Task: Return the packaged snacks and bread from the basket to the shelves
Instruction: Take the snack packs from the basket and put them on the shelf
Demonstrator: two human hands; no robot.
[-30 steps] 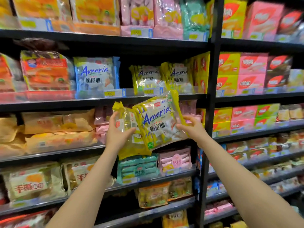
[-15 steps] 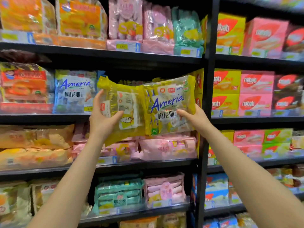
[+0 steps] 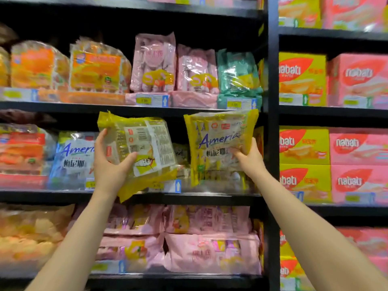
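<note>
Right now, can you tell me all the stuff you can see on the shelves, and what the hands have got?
Yellow Ameria packs: two, yellow; one back-side-out in the left hand, one front-side-out in the right hand, both at the middle shelf.
Blue Ameria pack: one, blue and white, middle shelf, left of the held packs.
Orange bread bags: at least two, upper shelf, left.
Pink snack bags: two, upper shelf, centre.
Green snack bag: one, upper shelf, beside the pink ones.
Pink packs: several, lower shelf.
Nabati boxes: many, yellow and pink, right-hand shelves.
Price tags: several, on shelf edges.
Shelves: black.
Left hand: one, gripping its pack.
Right hand: one, gripping its pack.
</note>
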